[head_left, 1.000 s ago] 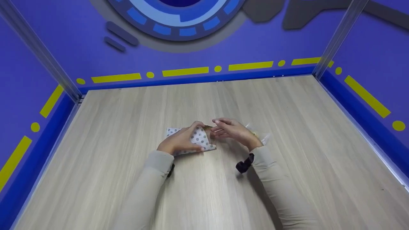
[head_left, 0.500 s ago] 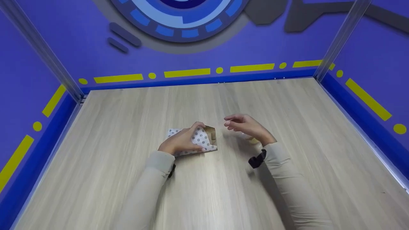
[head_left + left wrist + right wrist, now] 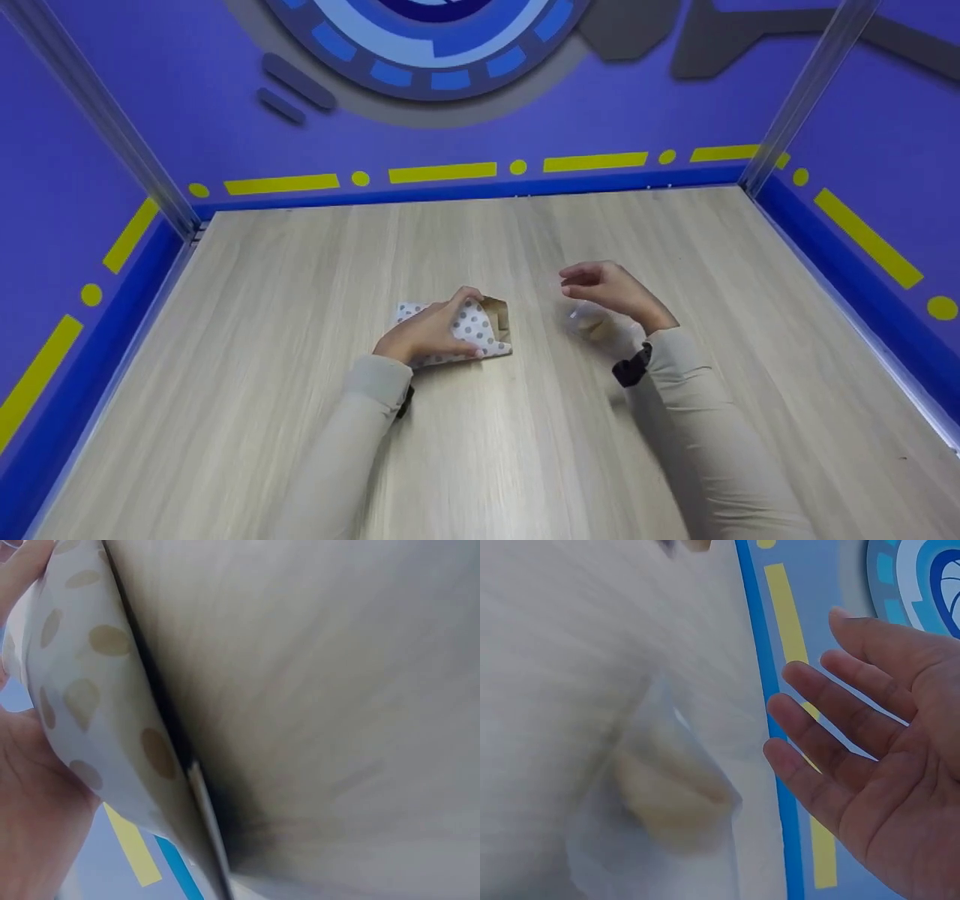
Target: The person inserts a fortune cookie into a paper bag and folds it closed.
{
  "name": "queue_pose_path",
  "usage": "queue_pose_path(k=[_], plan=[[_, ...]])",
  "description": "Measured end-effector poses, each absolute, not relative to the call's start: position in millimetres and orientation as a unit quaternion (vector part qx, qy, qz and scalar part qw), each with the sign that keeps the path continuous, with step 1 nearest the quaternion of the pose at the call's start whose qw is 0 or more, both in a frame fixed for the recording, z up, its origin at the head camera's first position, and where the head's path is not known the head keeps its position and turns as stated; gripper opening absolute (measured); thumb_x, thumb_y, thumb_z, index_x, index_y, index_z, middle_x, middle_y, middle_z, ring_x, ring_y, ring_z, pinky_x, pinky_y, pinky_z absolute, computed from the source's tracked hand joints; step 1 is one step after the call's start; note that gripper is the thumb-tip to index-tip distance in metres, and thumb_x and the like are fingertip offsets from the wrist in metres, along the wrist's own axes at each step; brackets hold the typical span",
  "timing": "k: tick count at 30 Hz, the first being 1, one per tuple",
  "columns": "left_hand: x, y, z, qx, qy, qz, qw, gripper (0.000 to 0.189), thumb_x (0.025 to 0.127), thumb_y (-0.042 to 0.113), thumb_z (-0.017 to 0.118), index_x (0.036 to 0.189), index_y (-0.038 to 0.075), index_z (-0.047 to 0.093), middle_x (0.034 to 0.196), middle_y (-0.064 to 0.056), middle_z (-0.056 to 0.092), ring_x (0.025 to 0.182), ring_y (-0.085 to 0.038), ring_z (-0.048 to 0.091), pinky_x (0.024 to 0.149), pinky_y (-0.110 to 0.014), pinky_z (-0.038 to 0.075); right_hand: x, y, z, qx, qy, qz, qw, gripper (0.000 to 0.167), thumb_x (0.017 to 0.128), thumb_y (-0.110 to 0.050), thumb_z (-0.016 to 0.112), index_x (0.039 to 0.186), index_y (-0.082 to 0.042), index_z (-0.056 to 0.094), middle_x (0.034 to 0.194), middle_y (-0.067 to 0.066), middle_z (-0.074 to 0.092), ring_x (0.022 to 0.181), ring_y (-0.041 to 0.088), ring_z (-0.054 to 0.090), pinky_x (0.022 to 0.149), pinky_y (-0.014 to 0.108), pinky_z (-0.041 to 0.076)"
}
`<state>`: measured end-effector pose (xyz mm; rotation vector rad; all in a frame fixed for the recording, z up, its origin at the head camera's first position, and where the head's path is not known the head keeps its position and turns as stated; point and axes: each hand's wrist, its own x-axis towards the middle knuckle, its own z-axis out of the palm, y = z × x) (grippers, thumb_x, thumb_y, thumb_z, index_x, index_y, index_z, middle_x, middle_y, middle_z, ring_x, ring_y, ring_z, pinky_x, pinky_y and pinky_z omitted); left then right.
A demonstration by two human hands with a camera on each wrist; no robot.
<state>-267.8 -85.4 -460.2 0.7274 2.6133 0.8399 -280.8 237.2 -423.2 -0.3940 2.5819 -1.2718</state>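
- Dotted paper bag (image 3: 472, 324): on tabletop (image 3: 480, 450), near the middle, white with grey dots in head view. Mouth faces right, brown inside visible. Same spot as 1.0 s ago.
- Left hand (image 3: 429, 331): grasping the bag across its width, thumb at the near edge, fingers at the far edge. Grip looks unchanged over the 3 head frames.
- Right hand (image 3: 615, 291): was at the bag mouth 1.0 s ago, clear of it at 0.5 s, now further right and well apart. Fingers released, holding nothing; right wrist view shows them loosely extended, palm bare.
- Bag mouth: partly covered by the right hand 1.0 s ago, in plain sight now.
- Clear plastic bag (image 3: 598, 327): on tabletop right of the dotted bag, under and just beside the right hand. Mostly hidden behind hand and wrist 1.0 s ago, more of it shows now. Not touched by the fingers in right wrist view.
- Tan contents (image 3: 671, 802) inside the clear bag: blurred, can't tell what.
- Left wrist view: bag side close up, dark shadow along its lower edge.
- Sleeves (image 3: 322, 450) beige, black strap (image 3: 632, 366) at the right wrist.
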Motion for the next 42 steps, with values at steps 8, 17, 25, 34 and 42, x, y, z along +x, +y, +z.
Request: queue_pose_path(k=[8, 17, 25, 34, 42], plan=[[-267.5, -85.1, -459.7, 0.251, 0.909, 0.292, 0.157, 0.08, 0.076, 0.043, 0.08, 0.137, 0.037, 0.029, 0.113, -0.004, 0.057, 0.077, -0.019, 0.049, 0.069, -0.032, 0.041, -282.9, 255.6, -419.7, -0.151, 0.905, -0.383, 0.107, 0.042, 0.093, -0.02, 0.063, 0.129, 0.001, 0.058, 0.117, 0.018, 0.065, 0.105, 0.029, 0.062, 0.092, 0.045, 0.05], [-267.1, -83.2, -460.2, 0.259, 0.91, 0.285, 0.151, 0.08, 0.077, 0.041, 0.079, 0.138, 0.035, 0.029, 0.121, -0.006, 0.058, 0.083, -0.019, 0.053, 0.076, -0.034, 0.045, -280.1, 275.8, -418.7, -0.165, 0.921, -0.323, 0.14, 0.048, 0.09, -0.022, 0.067, 0.129, 0.004, 0.056, 0.12, 0.024, 0.063, 0.111, 0.038, 0.06, 0.095, 0.052, 0.047], [-267.6, -83.5, -461.3, 0.268, 0.905, 0.293, 0.151, 0.08, 0.078, 0.039, 0.079, 0.139, 0.033, 0.029, 0.132, -0.007, 0.055, 0.095, -0.02, 0.055, 0.089, -0.04, 0.047, -275.4, 292.2, -419.0, -0.136, 0.927, -0.293, 0.189, 0.056, 0.088, -0.028, 0.07, 0.132, 0.002, 0.054, 0.125, 0.025, 0.06, 0.115, 0.039, 0.057, 0.097, 0.054, 0.045], [-267.6, -83.6, -460.9, 0.261, 0.907, 0.293, 0.155, 0.079, 0.078, 0.039, 0.079, 0.139, 0.034, 0.029, 0.13, -0.006, 0.055, 0.091, -0.02, 0.054, 0.086, -0.039, 0.047, -273.0, 301.9, -420.8, -0.111, 0.934, -0.245, 0.233, 0.07, 0.085, -0.041, 0.07, 0.138, 0.0, 0.048, 0.128, 0.028, 0.057, 0.119, 0.042, 0.053, 0.1, 0.059, 0.039], [-268.2, -84.6, -460.5, 0.252, 0.911, 0.286, 0.16, 0.08, 0.076, 0.042, 0.079, 0.138, 0.036, 0.029, 0.12, -0.007, 0.058, 0.081, -0.02, 0.052, 0.078, -0.036, 0.045, -274.4, 307.6, -425.7, -0.104, 0.934, -0.237, 0.247, 0.074, 0.083, -0.048, 0.071, 0.134, 0.002, 0.05, 0.122, 0.027, 0.06, 0.109, 0.035, 0.06, 0.095, 0.053, 0.045]])
